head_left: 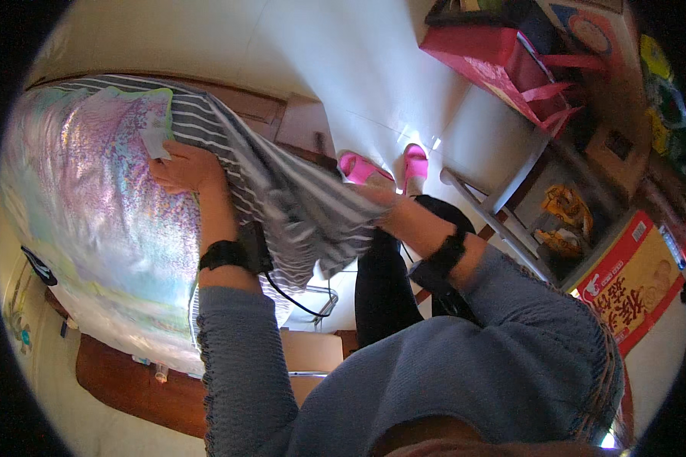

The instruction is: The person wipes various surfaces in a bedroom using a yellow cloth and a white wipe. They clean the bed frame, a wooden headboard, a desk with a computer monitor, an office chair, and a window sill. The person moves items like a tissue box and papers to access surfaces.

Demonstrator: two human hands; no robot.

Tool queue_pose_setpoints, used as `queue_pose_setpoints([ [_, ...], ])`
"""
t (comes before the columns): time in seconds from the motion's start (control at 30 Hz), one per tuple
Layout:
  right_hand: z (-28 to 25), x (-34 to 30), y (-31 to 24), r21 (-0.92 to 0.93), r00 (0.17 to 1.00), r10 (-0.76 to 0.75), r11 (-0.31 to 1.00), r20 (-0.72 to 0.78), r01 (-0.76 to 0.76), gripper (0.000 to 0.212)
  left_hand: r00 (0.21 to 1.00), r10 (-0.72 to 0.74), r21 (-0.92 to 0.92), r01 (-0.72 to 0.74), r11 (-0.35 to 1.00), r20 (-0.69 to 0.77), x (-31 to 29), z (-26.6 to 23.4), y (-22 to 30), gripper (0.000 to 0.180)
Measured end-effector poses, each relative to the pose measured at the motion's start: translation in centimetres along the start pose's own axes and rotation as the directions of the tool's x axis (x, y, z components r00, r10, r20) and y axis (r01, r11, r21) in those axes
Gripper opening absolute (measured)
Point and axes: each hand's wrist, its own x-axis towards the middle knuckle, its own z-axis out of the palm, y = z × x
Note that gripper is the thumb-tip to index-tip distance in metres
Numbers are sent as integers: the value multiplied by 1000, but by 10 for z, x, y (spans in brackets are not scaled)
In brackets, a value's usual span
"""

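Note:
An iridescent, pastel-coloured cover (122, 221) with a green-edged corner is spread over a table at the left. My left hand (187, 169) rests on it near that corner, with its fingers closed at a small white piece (156, 143) that looks like a label or paper. Beneath the cover's edge runs a grey and white striped cloth (282, 190). Its right end is lifted off the table, gathered in my right hand (391, 213), and hangs in folds. That hand is blurred and its fingertips are hidden by the cloth. Each wrist wears a black band.
Pink slippers (367, 169) are on my feet below. To the right stand a grey-framed shelf or stool (503, 183), a red bag (503, 65) and a red and yellow carton (631, 286). A black cable (290, 301) hangs by the table. Brown wood (137, 381) shows under the cover.

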Motion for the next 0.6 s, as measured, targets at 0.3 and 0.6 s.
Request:
queue_pose_setpoints([
  [0.3,58,-17,-43,347,901,-413,832,-136,433,39,979,189,234,-203,951,82,31,14,-28,47],
  [0.6,102,2,-45,-173,788,-541,841,-294,513,44,619,567,-76,-637,767,543,-63,-194,21,41],
])
